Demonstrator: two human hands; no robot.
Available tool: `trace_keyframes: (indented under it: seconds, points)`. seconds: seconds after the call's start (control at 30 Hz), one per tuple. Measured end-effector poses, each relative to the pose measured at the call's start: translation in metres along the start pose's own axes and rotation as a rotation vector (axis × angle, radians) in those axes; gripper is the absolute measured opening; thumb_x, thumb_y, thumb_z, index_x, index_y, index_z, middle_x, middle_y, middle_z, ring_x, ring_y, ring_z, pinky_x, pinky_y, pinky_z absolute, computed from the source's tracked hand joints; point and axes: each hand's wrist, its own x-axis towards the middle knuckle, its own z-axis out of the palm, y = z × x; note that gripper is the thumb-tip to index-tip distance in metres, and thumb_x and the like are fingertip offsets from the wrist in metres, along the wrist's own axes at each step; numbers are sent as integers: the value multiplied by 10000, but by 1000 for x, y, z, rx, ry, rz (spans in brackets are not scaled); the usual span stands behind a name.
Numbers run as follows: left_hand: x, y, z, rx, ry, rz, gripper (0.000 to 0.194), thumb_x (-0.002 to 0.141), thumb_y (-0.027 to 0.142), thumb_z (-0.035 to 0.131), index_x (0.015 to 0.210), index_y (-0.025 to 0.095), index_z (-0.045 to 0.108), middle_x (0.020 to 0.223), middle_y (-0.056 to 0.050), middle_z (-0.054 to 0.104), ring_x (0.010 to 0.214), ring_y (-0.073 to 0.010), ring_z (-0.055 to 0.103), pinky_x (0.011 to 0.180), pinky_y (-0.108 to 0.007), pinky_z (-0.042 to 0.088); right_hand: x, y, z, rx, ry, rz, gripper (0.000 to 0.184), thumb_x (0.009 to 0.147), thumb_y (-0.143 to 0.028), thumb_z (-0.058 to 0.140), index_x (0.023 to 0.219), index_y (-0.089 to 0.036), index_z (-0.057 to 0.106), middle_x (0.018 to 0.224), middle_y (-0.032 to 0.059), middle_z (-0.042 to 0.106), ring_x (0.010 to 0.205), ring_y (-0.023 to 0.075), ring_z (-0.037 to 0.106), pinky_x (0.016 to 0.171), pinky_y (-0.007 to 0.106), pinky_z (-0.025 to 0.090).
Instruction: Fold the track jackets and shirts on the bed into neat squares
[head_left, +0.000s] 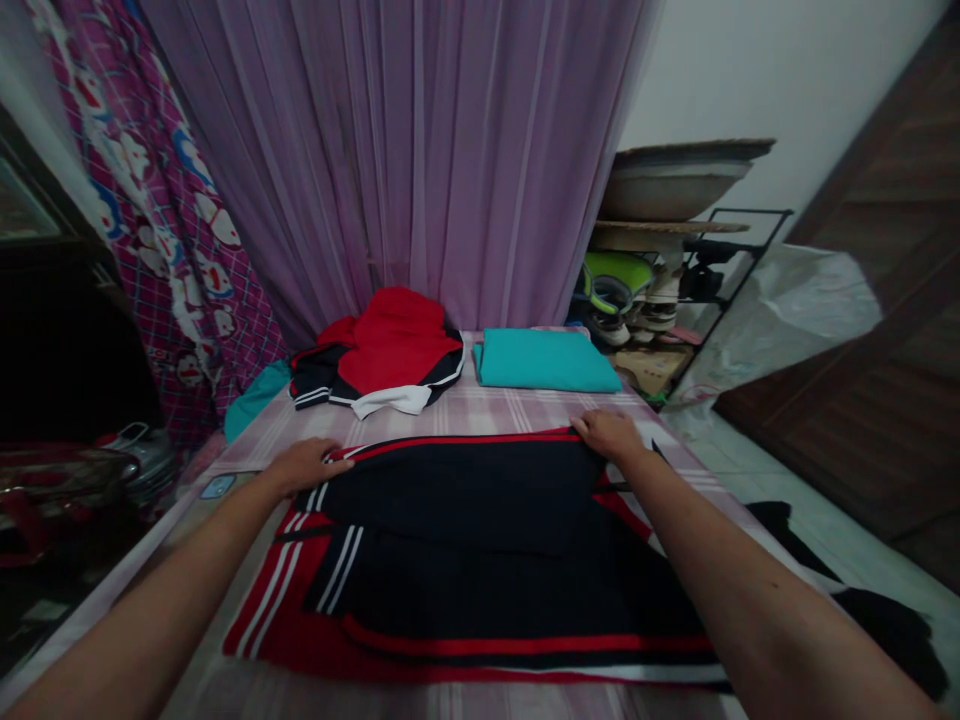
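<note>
Folding: I'm working, as I judge it from here, on laying the upper panel (465,495) of the garment (525,600) flat over its lower layers.
Next move: I'm reckoning it calls for lining up both far corners evenly, so the fabric underneath isn't bunching.
Left hand (309,466): I'm resting it at the far-left corner, thumb and fingers slightly parted; whether it is pinching fabric, I can't tell.
Right hand (609,436): I'm curling its fingers closed on the far-right corner, apparently pinching the edge.
Place: the garment is lying on the checked cloth (487,411), nearer to me than the red top (401,340) and the teal fabric (547,360).
Look: dark navy is covering red, with red trim running along the long edges and white double stripes crossing the left ends; the right forearm is hiding part.
</note>
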Motion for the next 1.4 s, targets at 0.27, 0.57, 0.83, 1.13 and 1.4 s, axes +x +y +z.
trace_keyframes:
  seconds: [0.27,0.57,0.83,1.13,1.4]
  points:
    - [-3,-14,-16,-263,-27,-9,523,669,738,494,807,243,591,752,-8,679,788,-237,664,682,-304,498,3,4,-9,-89,220,42,581,1016,-443,260,975,-129,747,983,206,748,940,309,699,765,364,451]
    - [1,-14,0,-132,44,-73,569,730,650,504,1069,218,650,1012,-71,733,943,-273,676,852,-358,513,8,-3,5,-98,109,-31,464,999,-388,342,1064,-97,698,1100,228,713,1036,330,650,870,434,420]
    - [-55,27,27,-28,286,74,597,954,526,298,1436,236,499,1534,-79,463,1435,-268,374,1186,-484,255,-49,-78,3,192,326,-173,566,999,-448,294,1518,-237,372,1566,122,391,1417,310,343,1111,554,262]
    - [-72,54,57,6,192,73,576,941,564,413,1445,297,496,1587,-85,374,1487,-322,263,1187,-606,153,-100,-117,7,196,-65,-209,595,998,-533,311,1526,-267,372,1598,122,331,1462,297,302,1144,597,238]
    - [-69,52,58,-53,230,75,537,950,531,393,1407,288,538,1571,-76,405,1487,-304,269,1194,-606,129,-141,-136,4,205,24,-245,566,1002,-505,332,1513,-270,398,1602,114,323,1476,298,271,1151,602,216]
